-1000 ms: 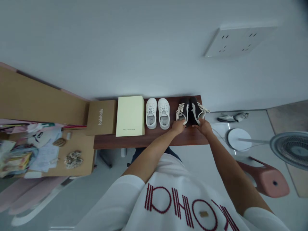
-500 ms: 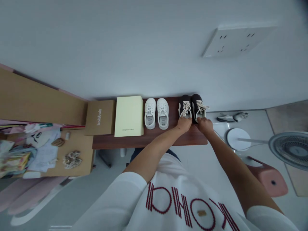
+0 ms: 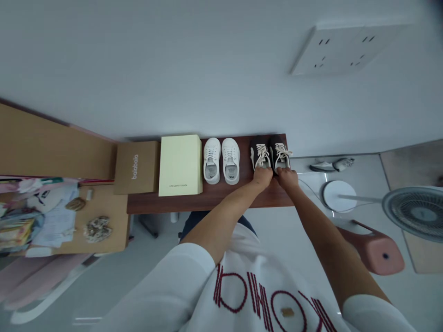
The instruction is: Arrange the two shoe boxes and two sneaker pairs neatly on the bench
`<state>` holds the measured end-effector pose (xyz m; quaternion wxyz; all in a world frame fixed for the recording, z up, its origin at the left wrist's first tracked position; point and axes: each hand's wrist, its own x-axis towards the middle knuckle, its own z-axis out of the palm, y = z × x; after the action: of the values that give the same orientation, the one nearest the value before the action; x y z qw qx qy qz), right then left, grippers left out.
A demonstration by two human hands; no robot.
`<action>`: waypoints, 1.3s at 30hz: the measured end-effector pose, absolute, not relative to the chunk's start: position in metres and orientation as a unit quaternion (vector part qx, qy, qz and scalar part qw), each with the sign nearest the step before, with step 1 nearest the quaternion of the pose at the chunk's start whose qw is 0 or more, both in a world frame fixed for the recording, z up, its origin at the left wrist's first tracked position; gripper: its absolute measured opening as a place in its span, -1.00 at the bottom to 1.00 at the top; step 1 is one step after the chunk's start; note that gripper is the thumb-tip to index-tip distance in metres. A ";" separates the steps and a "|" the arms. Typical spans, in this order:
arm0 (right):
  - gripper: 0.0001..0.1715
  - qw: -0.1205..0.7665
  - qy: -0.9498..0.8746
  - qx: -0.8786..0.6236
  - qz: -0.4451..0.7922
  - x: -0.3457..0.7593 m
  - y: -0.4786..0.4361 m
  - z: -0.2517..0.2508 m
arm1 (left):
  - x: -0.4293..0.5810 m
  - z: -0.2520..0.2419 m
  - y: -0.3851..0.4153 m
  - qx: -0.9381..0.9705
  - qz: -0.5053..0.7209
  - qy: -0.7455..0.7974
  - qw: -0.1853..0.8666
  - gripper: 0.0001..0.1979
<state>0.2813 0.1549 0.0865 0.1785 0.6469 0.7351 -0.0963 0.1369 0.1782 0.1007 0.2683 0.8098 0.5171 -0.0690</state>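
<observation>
Two dark shoes with pale laces stand side by side at the right end of a narrow reddish-brown table [image 3: 224, 199]. My left hand [image 3: 263, 177] grips the heel of the left dark shoe [image 3: 259, 150]. Around the heel of the right dark shoe [image 3: 278, 151], my right hand [image 3: 287, 177] is closed. Toes of both shoes point to the wall. To their left is a pair of white sneakers, the left one [image 3: 212, 161] and the right one [image 3: 230, 161], untouched. A pale yellow box [image 3: 180, 163] lies beside them, then a brown box [image 3: 136, 167].
At the far left a cluttered desk [image 3: 117, 235] holds papers and a patterned scrunchie. On the right are a grey shoe pair [image 3: 332, 165], a fan [image 3: 420, 214] and a pink stool [image 3: 384, 253] on the floor. A socket panel [image 3: 346, 48] is on the wall.
The dark shoes, with my hands on them, have shifted slightly left on the table, nearer the white sneakers. The whole view has also moved a little.
</observation>
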 end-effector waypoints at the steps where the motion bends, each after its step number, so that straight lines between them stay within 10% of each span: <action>1: -0.73 0.183 0.731 0.649 -0.100 0.280 0.156 0.087 | 0.138 0.100 0.178 0.810 -0.072 0.518 0.266 -0.65; 25: -0.63 0.043 0.718 0.690 -0.085 0.207 0.120 0.163 | -0.026 0.185 0.115 0.751 0.037 0.567 0.337 -0.62; 39: -0.72 -0.044 0.669 0.618 -0.410 0.047 0.046 0.134 | -0.270 0.115 -0.008 0.240 0.243 0.846 0.410 -0.57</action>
<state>0.0471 0.0460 0.1337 -0.0440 0.6182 0.6694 -0.4097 -0.2700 -0.0076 0.1146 0.4101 0.2402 0.8457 0.2428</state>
